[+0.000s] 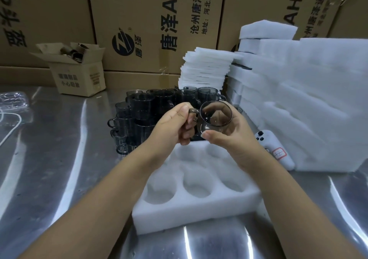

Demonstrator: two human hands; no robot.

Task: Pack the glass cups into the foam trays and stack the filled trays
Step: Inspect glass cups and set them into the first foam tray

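One glass cup is up in the air, over the far end of the foam tray, held in both hands. The left hand pinches the little handle. The right hand is curled round the cup's body and bottom. The cup is tipped so its open mouth faces the person. I think that is to check inside for dirt or cracks before it goes into a hole, and two hands keep slippery glass safe.

The tray lies flat on the shiny desk, close to the person, so the holes are easy to reach. I count three holes in the front row with nothing in them. More lie behind, but the arms hide some. I see no cup in the tray yet.

Just behind it sits a pile of dark cups, too many to count. On the right stands one tall stack of trays, and beside it one stack of thin foam sheets, probably kept near for quick grabbing. One small open box sits far left.
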